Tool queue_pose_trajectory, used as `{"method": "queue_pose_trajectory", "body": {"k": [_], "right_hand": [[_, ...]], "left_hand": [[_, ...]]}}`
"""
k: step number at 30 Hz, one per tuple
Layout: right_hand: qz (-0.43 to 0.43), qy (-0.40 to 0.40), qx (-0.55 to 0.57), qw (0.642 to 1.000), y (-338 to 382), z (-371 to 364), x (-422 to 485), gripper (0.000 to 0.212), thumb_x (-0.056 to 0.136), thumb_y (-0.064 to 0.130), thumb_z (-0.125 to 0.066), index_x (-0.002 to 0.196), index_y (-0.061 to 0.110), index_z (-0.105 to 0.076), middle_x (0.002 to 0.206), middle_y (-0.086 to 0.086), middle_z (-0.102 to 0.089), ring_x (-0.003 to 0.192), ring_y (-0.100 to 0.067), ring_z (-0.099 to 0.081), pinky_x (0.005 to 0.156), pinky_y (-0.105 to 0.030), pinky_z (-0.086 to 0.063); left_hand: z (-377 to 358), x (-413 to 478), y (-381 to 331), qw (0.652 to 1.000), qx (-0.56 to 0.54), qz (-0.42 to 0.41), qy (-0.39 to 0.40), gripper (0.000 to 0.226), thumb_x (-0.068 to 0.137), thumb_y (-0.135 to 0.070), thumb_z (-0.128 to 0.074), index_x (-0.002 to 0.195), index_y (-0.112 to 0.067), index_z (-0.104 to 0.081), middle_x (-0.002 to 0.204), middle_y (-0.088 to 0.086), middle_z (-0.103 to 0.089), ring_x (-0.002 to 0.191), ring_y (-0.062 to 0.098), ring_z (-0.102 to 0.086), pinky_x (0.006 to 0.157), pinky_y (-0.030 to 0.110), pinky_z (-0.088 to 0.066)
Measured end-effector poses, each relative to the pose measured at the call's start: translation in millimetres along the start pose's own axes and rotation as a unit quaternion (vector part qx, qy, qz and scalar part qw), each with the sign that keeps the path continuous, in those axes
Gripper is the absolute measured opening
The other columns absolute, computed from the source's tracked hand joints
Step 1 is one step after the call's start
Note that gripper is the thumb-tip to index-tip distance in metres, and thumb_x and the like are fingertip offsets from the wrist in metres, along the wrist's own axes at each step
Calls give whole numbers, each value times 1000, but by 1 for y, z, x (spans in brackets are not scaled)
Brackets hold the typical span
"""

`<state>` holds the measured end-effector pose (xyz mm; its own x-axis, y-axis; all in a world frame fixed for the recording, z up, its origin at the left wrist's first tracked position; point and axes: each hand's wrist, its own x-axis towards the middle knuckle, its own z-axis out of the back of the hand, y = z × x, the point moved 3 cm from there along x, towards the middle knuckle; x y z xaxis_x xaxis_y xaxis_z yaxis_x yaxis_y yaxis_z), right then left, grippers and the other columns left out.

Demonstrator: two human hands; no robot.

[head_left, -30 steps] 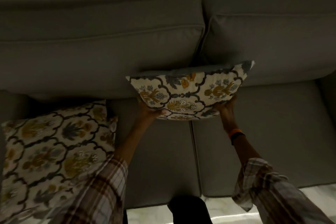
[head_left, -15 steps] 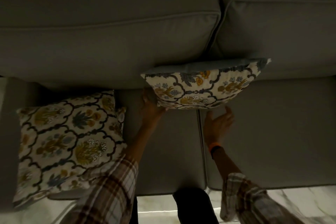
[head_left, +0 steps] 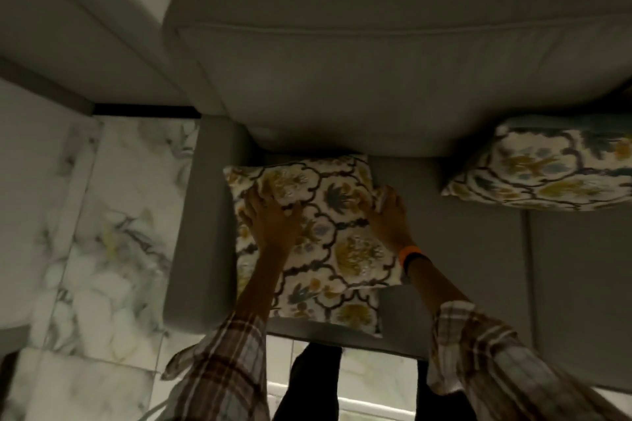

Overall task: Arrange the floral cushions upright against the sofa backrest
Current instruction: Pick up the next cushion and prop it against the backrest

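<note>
A floral cushion (head_left: 328, 215) lies flat at the left end of the grey sofa seat (head_left: 461, 249), next to the armrest. It rests on top of a second floral cushion (head_left: 328, 313) whose near edge sticks out below it. My left hand (head_left: 270, 220) lies on the top cushion's left part, fingers gripping the fabric. My right hand (head_left: 390, 212) holds its right edge. Another floral cushion (head_left: 547, 167) stands leaning against the sofa backrest (head_left: 376, 72) at the right, apart from both hands.
The sofa's left armrest (head_left: 201, 222) borders the cushions. A marble floor (head_left: 102, 232) lies to the left and in front. My legs (head_left: 307, 383) stand at the seat's front edge. A wall runs behind the sofa.
Both hands let go of the cushion standing at the backrest and moved left onto the flat cushion by the armrest. My view swung left, so the standing cushion is now at the right.
</note>
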<state>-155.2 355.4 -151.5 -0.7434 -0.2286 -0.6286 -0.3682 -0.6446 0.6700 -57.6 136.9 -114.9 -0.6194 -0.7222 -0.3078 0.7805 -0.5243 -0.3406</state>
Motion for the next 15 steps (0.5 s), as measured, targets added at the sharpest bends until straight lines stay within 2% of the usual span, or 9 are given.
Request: {"method": "queue_pose_trajectory", "body": {"k": [2,4,7,9,11,13,15], "right_hand": [[-46,13,9,999,-3,-28,13,103,94,61,-65,169,15,-11,173,-17,-18,156,-42,-25,123,-62,-30],[-68,4,18,997,-13,-48,25,116,85,72,-66,169,18,-7,173,-17,-21,155,-42,-28,122,-63,-31],[-107,-41,127,985,-32,-59,39,133,65,88,-68,167,20,-17,162,-18,-44,143,-41,-49,115,-61,-44],[-131,-29,168,977,-36,-55,43,116,68,81,-74,154,9,-45,142,-20,-64,126,-39,-64,106,-57,-54],[-120,-8,195,973,-32,-46,39,96,64,78,-79,133,11,-69,122,-16,-76,114,-38,-72,99,-54,-60],[-66,-30,228,971,-12,-35,20,84,69,67,-82,134,15,-70,124,-9,-77,118,-31,-72,101,-49,-59],[-13,-71,251,965,10,-21,-11,83,74,63,-83,140,16,-64,133,-5,-74,123,-23,-71,104,-45,-58]], "left_hand": [[1,17,46,997,-21,52,49,104,82,-64,-62,158,-15,-8,164,17,-14,151,39,-16,121,62,-19],[-8,26,82,981,-101,125,105,117,74,-74,-64,159,-21,-4,165,14,-11,151,38,-18,118,61,-27],[-16,33,104,938,-242,188,162,139,56,-80,-74,159,-24,0,166,11,-16,150,36,-27,118,56,-33],[-16,37,108,920,-300,190,166,134,62,-62,-84,159,-20,-3,164,9,-24,148,32,-33,117,50,-37],[-12,37,106,901,-359,183,160,121,70,-38,-87,159,-15,-8,162,9,-29,145,24,-37,114,39,-39],[-2,30,97,890,-410,150,133,115,70,-29,-89,157,-14,-16,159,8,-36,135,13,-42,107,30,-39],[10,15,89,881,-442,124,111,122,60,-40,-93,156,-15,-22,154,7,-42,134,15,-46,107,33,-43]]}}
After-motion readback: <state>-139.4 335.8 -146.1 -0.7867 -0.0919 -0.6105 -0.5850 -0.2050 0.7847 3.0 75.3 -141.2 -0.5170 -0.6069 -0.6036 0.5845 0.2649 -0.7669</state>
